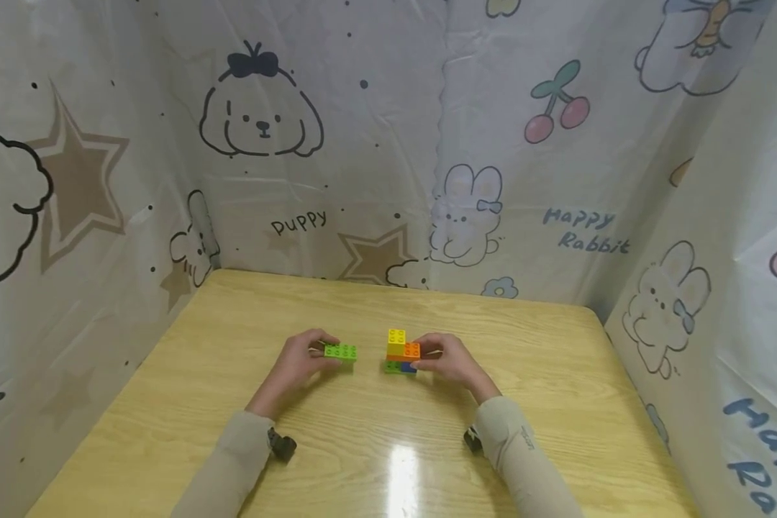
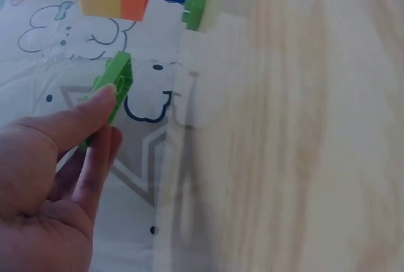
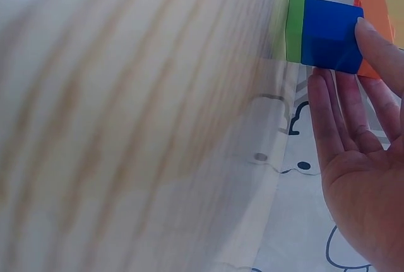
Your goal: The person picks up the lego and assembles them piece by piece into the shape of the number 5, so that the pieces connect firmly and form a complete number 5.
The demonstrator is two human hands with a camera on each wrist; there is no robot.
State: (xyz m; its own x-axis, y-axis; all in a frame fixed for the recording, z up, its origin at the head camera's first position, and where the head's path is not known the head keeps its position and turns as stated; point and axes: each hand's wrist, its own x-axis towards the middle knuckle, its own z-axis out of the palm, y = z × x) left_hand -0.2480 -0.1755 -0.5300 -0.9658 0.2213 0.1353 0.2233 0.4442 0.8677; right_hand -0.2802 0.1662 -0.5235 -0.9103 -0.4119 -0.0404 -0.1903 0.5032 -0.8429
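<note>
In the head view my left hand (image 1: pixel 300 360) pinches a thin green toy building brick (image 1: pixel 340 351) by its left end, studs up. The left wrist view shows the thumb on one face of that brick and the fingers behind it. My right hand (image 1: pixel 450 360) grips a small stack of toy building bricks from its right side. A flat green brick (image 3: pixel 295 19) forms the stack's base, with a blue brick (image 3: pixel 331 35) on it. Above come an orange brick (image 1: pixel 412 350) and a yellow brick (image 1: pixel 396 337). The right thumb lies at the blue and orange bricks; several fingers reach behind.
Both hands are over a light wood table (image 1: pixel 375 424). Printed cloth (image 1: pixel 375 180) with cartoon animals hangs behind the table and on both sides. A gap separates the loose green brick from the stack. Small black cameras (image 1: pixel 282 446) sit at the sleeve cuffs.
</note>
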